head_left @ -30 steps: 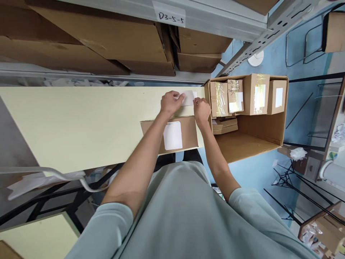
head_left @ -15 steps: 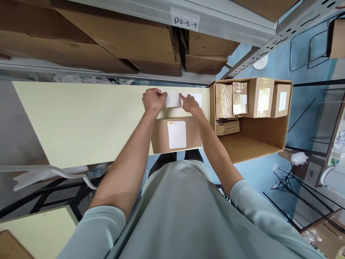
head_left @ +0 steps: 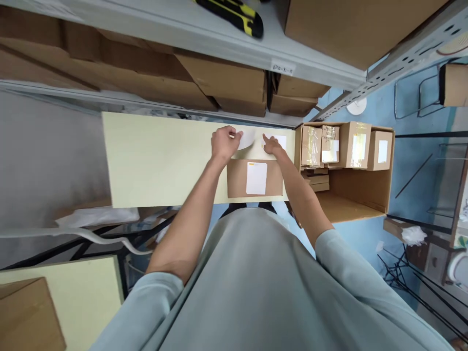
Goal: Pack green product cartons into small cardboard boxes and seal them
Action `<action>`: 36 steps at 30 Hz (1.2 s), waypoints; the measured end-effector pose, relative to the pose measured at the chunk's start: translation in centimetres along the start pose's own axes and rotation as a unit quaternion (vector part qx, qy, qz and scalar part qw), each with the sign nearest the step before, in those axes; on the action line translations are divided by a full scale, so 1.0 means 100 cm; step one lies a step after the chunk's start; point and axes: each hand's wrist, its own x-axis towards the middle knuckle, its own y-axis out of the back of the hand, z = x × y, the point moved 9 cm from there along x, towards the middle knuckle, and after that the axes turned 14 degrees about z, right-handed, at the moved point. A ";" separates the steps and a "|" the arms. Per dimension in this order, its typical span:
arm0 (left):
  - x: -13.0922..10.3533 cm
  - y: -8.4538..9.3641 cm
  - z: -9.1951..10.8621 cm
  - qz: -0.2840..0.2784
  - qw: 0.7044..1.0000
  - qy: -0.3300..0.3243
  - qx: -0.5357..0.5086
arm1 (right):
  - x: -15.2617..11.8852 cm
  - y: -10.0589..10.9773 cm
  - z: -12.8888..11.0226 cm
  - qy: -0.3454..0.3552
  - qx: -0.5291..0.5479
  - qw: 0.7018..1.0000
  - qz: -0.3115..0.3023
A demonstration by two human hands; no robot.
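Observation:
My left hand [head_left: 224,144] pinches the edge of a white label sheet [head_left: 247,139], which is lifted and curls above the table. To its right, my right hand [head_left: 272,145] rests with the index finger stretched out on a second white label sheet [head_left: 281,140] that lies flat. Just in front of both hands sits a brown cardboard box [head_left: 237,178] with a white label [head_left: 256,178] stuck on its top. The pale yellow table [head_left: 157,161] bears all of these.
At the right stands a large open carton [head_left: 354,209] holding several smaller boxes [head_left: 356,145]. A metal shelf [head_left: 234,41] with cardboard boxes [head_left: 219,73] overhangs the table's far side, and a black-and-yellow utility knife [head_left: 237,15] lies on it. A second table [head_left: 95,278] stands at lower left.
My left hand has raised its label sheet off the table, so that it now bends, apart from the other sheet. My right hand stays on the flat sheet. The camera view has shifted.

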 end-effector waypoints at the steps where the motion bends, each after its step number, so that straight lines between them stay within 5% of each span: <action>1: -0.007 0.014 0.007 -0.012 1.000 -0.016 -0.023 | -0.006 0.011 -0.004 0.002 0.021 1.000 0.011; 4: -0.031 0.051 0.023 -0.063 0.990 -0.050 -0.113 | -0.045 0.056 -0.025 0.075 0.154 0.981 0.087; 6: -0.050 0.068 0.033 -0.100 0.979 -0.058 -0.171 | -0.094 0.082 -0.040 0.158 0.276 0.941 0.119; 10: -0.084 0.092 0.062 -0.153 0.958 -0.091 -0.226 | -0.206 0.078 -0.051 0.196 0.361 0.911 0.028; 14: -0.119 0.107 0.082 -0.192 0.932 -0.086 -0.294 | -0.271 0.074 -0.035 0.125 0.416 0.894 0.111; 19: -0.191 0.098 0.069 -0.317 0.872 -0.013 -0.374 | -0.313 0.100 -0.012 0.059 0.443 0.834 0.325; 23: -0.227 0.097 0.062 -0.315 0.865 -0.022 -0.391 | -0.338 0.115 -0.013 0.065 0.427 0.809 0.399; 36: -0.229 0.121 0.085 -0.283 0.872 -0.065 -0.394 | -0.357 0.121 -0.020 0.075 0.431 0.784 0.441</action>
